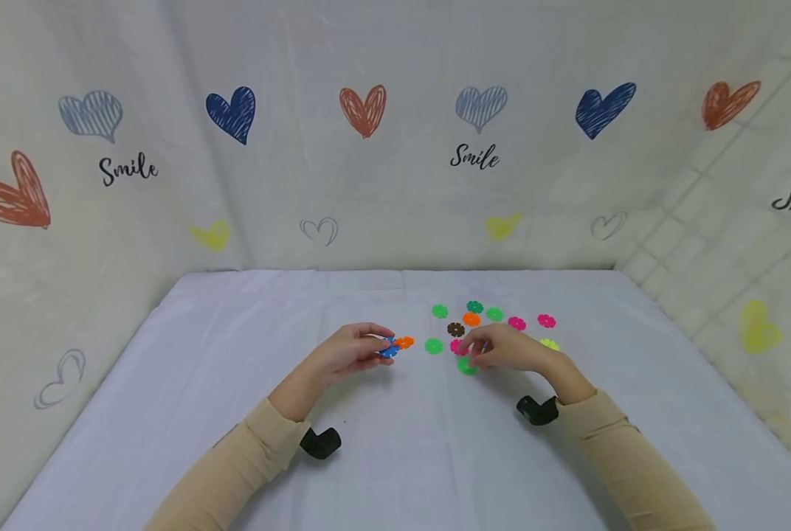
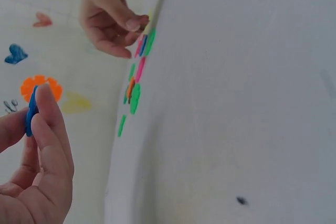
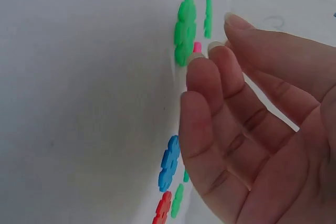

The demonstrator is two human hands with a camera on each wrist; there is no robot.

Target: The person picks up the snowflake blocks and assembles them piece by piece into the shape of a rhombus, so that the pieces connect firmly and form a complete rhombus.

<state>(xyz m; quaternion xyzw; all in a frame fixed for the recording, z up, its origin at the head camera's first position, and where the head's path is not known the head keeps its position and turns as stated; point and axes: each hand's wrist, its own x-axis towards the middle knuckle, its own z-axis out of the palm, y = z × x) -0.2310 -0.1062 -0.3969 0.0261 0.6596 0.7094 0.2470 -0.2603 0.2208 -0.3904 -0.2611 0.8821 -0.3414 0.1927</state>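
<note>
In the head view my left hand [image 1: 352, 352] pinches a blue flower-shaped plastic disc [image 1: 389, 349] between thumb and fingers. An orange disc [image 1: 405, 343] is joined to its edge; the left wrist view shows the blue disc [image 2: 31, 111] edge-on with the orange disc [image 2: 42, 88] behind it. My right hand [image 1: 507, 346] hovers over the loose discs with bent fingers and thumb apart, holding nothing visible. Closest to its fingertips are a green disc [image 1: 465, 366] and a pink disc [image 1: 458, 347], both partly hidden. Lower in the right wrist view lies a blue disc [image 3: 169, 163].
More discs lie spread on the white cloth-covered table [image 1: 409, 457]: green [image 1: 433, 346], brown [image 1: 456, 330], orange [image 1: 471, 319], dark green [image 1: 474, 307], pink [image 1: 547, 321] and yellow [image 1: 550, 344]. A heart-printed curtain [image 1: 409, 192] hangs behind the table.
</note>
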